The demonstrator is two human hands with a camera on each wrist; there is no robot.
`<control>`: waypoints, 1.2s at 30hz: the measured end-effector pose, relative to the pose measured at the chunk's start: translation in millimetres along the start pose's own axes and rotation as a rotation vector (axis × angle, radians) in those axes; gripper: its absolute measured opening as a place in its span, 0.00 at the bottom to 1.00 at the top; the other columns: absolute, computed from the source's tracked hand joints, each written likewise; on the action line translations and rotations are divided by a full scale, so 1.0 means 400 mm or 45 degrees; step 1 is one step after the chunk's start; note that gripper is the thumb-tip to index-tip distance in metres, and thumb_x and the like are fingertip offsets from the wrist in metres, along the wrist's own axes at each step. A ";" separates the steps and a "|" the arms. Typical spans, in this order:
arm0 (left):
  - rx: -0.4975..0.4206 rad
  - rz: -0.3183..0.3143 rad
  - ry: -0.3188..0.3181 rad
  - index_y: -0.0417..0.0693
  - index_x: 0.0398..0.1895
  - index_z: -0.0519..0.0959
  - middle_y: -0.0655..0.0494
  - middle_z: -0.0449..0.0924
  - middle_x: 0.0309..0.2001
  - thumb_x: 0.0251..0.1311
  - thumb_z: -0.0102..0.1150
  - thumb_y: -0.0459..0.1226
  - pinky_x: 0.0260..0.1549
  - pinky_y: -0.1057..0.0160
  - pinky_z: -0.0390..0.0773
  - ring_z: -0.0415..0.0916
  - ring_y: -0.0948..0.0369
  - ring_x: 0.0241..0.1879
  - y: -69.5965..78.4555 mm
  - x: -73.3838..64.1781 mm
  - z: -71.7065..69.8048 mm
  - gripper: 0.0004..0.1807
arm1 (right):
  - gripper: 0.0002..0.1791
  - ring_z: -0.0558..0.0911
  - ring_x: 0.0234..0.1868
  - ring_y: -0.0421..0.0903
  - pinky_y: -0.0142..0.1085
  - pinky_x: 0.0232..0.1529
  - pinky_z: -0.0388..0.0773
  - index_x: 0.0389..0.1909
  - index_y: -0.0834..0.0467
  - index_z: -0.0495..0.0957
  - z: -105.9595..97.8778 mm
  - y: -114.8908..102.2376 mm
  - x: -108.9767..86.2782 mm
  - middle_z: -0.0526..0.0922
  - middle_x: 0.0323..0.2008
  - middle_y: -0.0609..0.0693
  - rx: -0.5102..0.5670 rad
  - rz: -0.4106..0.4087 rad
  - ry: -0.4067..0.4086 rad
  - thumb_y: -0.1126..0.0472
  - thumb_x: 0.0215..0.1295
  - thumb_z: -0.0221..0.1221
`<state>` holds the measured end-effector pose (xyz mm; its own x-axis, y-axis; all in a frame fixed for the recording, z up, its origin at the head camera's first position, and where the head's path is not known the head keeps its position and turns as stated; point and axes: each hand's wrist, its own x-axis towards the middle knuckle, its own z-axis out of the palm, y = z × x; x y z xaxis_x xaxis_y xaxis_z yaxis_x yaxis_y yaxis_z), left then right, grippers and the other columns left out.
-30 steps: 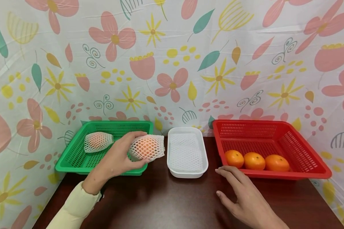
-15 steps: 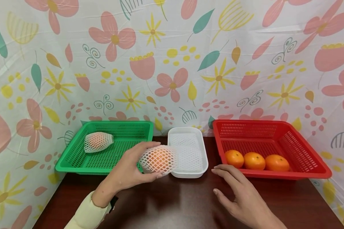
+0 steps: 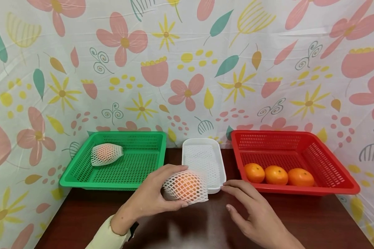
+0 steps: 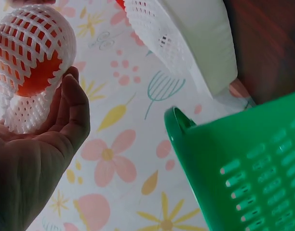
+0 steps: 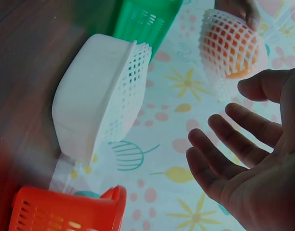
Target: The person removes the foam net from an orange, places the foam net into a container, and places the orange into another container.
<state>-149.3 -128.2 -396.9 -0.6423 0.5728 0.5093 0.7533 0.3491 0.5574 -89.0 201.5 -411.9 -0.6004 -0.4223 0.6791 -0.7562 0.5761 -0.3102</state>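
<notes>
Around the tray [image 3: 202,166] on the table [image 3: 208,223], I see a wrapped fruit [image 3: 187,186] in the left hand [image 3: 151,195] at seven o'clock; at nine, the left basket [image 3: 141,169] containing a second fruit [image 3: 106,154]; at three, the right basket [image 3: 296,150] containing three oranges [image 3: 276,175]; at twelve, the curtain [image 3: 187,69].

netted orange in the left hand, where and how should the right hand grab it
Grip the netted orange by its right side, probably best from the right: the left hand wraps the left side, leaving the net's free end jutting toward the right hand.
</notes>
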 end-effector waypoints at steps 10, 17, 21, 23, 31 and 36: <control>-0.006 -0.017 -0.040 0.65 0.76 0.70 0.67 0.77 0.64 0.54 0.80 0.58 0.56 0.59 0.81 0.78 0.66 0.59 0.007 -0.001 0.033 0.46 | 0.28 0.78 0.61 0.44 0.21 0.69 0.63 0.65 0.51 0.81 0.009 -0.024 0.015 0.80 0.62 0.47 0.050 0.003 -0.055 0.66 0.63 0.68; -0.016 -0.005 -0.057 0.61 0.75 0.72 0.68 0.77 0.64 0.54 0.80 0.58 0.55 0.61 0.81 0.78 0.67 0.57 0.007 -0.001 0.055 0.45 | 0.22 0.79 0.59 0.44 0.22 0.68 0.66 0.64 0.53 0.82 0.017 -0.027 0.022 0.80 0.62 0.48 0.070 -0.043 -0.011 0.64 0.69 0.65; -0.042 -0.008 -0.077 0.61 0.75 0.72 0.68 0.76 0.65 0.54 0.80 0.58 0.56 0.61 0.81 0.78 0.67 0.58 0.006 -0.001 0.064 0.46 | 0.21 0.81 0.57 0.44 0.22 0.67 0.67 0.62 0.54 0.83 0.020 -0.032 0.024 0.81 0.61 0.47 0.079 -0.016 0.006 0.65 0.69 0.67; -0.063 -0.012 -0.088 0.61 0.75 0.72 0.69 0.75 0.65 0.54 0.81 0.57 0.56 0.62 0.81 0.77 0.67 0.58 0.007 0.000 0.069 0.45 | 0.24 0.81 0.57 0.42 0.21 0.66 0.68 0.62 0.53 0.83 0.022 -0.036 0.024 0.81 0.60 0.45 0.096 0.029 0.004 0.68 0.64 0.69; -0.097 0.046 -0.107 0.60 0.75 0.71 0.68 0.76 0.64 0.54 0.82 0.55 0.57 0.63 0.80 0.77 0.68 0.59 0.013 0.008 0.088 0.46 | 0.29 0.83 0.54 0.43 0.22 0.62 0.73 0.58 0.56 0.85 0.045 -0.044 0.029 0.83 0.57 0.49 0.180 0.062 0.125 0.77 0.54 0.70; -0.099 0.031 -0.112 0.61 0.75 0.71 0.68 0.76 0.64 0.54 0.81 0.56 0.57 0.63 0.80 0.77 0.68 0.59 0.016 0.010 0.094 0.45 | 0.31 0.82 0.55 0.41 0.21 0.63 0.71 0.58 0.52 0.84 0.053 -0.045 0.026 0.82 0.59 0.46 0.171 0.080 0.106 0.74 0.52 0.73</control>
<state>-141.7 -95.7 -416.0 -0.6063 0.6446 0.4656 0.7531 0.2774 0.5966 -86.9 172.0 -413.2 -0.6282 -0.3260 0.7065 -0.7492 0.4983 -0.4363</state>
